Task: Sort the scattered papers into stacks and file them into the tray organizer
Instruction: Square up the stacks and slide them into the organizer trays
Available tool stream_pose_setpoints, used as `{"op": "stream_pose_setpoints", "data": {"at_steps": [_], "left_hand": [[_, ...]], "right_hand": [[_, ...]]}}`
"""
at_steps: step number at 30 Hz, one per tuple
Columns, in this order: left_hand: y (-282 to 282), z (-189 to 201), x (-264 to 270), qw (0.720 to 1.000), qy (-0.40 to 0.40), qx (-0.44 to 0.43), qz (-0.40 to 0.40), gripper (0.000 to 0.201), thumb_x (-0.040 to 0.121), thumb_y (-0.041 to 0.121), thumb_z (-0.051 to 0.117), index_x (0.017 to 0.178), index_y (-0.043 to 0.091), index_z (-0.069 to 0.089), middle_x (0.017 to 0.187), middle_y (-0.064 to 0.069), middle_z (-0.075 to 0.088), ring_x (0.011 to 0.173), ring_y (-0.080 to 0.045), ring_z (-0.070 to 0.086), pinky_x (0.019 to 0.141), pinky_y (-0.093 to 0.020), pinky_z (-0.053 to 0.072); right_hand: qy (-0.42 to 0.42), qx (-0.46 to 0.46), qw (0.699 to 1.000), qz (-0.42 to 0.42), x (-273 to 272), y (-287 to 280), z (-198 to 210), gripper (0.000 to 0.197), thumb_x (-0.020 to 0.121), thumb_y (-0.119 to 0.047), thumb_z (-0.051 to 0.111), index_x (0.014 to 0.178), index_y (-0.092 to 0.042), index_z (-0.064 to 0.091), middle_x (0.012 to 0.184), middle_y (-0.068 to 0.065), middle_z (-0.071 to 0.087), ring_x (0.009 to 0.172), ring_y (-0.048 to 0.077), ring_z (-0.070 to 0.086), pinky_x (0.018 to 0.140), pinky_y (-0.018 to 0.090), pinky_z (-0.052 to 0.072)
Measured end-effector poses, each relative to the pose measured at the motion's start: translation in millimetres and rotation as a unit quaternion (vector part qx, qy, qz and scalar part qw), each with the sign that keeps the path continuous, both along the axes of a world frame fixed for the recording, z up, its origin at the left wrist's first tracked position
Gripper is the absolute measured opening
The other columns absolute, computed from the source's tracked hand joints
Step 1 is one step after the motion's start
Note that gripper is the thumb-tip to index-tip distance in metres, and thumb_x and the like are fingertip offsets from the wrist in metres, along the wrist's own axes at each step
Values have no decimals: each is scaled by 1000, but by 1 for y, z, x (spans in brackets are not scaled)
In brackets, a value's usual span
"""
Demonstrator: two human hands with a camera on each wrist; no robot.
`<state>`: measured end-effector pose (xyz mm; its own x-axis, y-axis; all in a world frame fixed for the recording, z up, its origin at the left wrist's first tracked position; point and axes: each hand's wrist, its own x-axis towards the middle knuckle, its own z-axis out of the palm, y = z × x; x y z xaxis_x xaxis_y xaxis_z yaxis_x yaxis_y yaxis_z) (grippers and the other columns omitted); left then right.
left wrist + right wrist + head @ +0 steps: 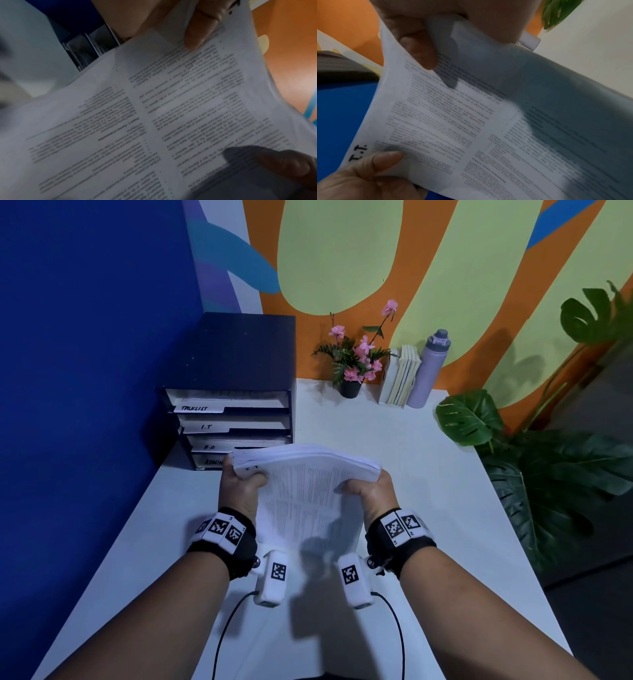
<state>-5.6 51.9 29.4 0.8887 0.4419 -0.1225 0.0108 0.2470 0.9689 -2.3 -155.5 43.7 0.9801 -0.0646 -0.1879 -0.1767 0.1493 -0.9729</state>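
Note:
A thick stack of printed papers [305, 474] stands tilted above the white desk, its lower edge near the desktop. My left hand [241, 482] grips its upper left corner and my right hand [368, 491] grips its upper right edge, thumbs on the printed front. In the left wrist view my left thumb [197, 33] presses on the papers [154, 121]. The right wrist view shows the top sheet [453, 128] marked "I.T" by hand. The dark tray organizer [236, 392] stands behind the stack at the left, with shelves labelled TASKLIST, I.T, H.R and ADMIN.
A potted pink flower [356, 361], some books [399, 378] and a grey bottle [428, 368] line the desk's back edge. Large green plant leaves [548, 457] overhang the right edge. A blue wall [85, 371] borders the left. The white desk [394, 446] spreads to the right.

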Motion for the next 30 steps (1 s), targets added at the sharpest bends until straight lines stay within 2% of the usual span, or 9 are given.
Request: {"op": "stream_pose_setpoints", "data": {"at_steps": [4, 6, 8, 11, 16, 20, 24, 28, 30], "left_hand": [[8, -14, 0, 996, 51, 58, -34, 79, 61, 15, 78, 133, 7, 46, 120, -8, 61, 108, -22, 59, 94, -28, 49], [11, -19, -1, 987, 85, 123, -53, 62, 68, 27, 79, 123, 10, 55, 107, -6, 64, 96, -20, 61, 82, -22, 49], [14, -16, 0, 983, 91, 152, -50, 30, 80, 19, 74, 107, 12, 62, 85, 0, 64, 79, -18, 61, 66, -15, 48], [22, 2, 3, 979, 86, 182, -28, 10, 86, 7, 66, 96, 8, 65, 82, 4, 66, 80, -19, 65, 71, -21, 48], [67, 3, 7, 976, 121, 173, 54, 22, 86, 9, 63, 108, 12, 61, 100, -4, 65, 90, -23, 62, 86, -34, 49], [102, -19, -6, 971, 197, 121, 59, 24, 85, 13, 66, 108, 14, 60, 99, -3, 67, 90, -26, 64, 84, -38, 51], [132, -42, -19, 968, 239, 73, 7, 29, 80, 20, 69, 108, 13, 63, 105, -12, 70, 90, -31, 68, 84, -54, 53], [142, -48, -31, 961, 263, 78, -35, 26, 92, 9, 58, 117, 11, 55, 107, -14, 65, 97, -34, 63, 88, -54, 51], [145, -51, -33, 957, 267, 90, -65, 27, 93, 9, 57, 119, 10, 54, 109, -14, 65, 98, -34, 63, 88, -51, 52]], "right_hand": [[1, 11, 1000, -9, 1, -2, -3, 40, 46, 5, 69, 84, -5, 69, 77, 10, 69, 77, 29, 66, 73, 42, 55], [1, 7, 1000, -10, 1, -1, -3, 37, 46, 5, 70, 81, -6, 70, 77, 11, 69, 78, 29, 66, 75, 44, 56], [-4, 1, 1000, -10, 5, 2, 1, 37, 45, 4, 69, 81, -5, 69, 76, 10, 68, 77, 27, 65, 73, 40, 55], [-11, -10, 1000, 5, 16, 12, 8, 36, 53, 5, 72, 87, -4, 68, 80, 11, 68, 77, 27, 64, 68, 35, 56], [-27, -57, 991, 114, 23, 43, -2, 12, 87, -12, 63, 98, -17, 63, 85, 1, 70, 74, 17, 65, 68, 35, 55], [14, -101, 986, 129, 29, 81, -32, 10, 86, -20, 58, 93, -20, 64, 84, 2, 71, 75, 19, 66, 69, 39, 57], [79, -158, 976, 124, 44, 110, -42, 14, 91, -12, 55, 97, -18, 67, 82, 1, 72, 72, 18, 68, 62, 25, 52], [130, -148, 977, 78, 69, 132, -42, 16, 89, -13, 57, 102, -11, 67, 88, 8, 72, 76, 25, 65, 62, 22, 50], [160, -140, 975, 60, 82, 136, -41, 26, 90, -15, 57, 115, -7, 60, 97, 11, 69, 84, 28, 65, 73, 27, 51]]}}
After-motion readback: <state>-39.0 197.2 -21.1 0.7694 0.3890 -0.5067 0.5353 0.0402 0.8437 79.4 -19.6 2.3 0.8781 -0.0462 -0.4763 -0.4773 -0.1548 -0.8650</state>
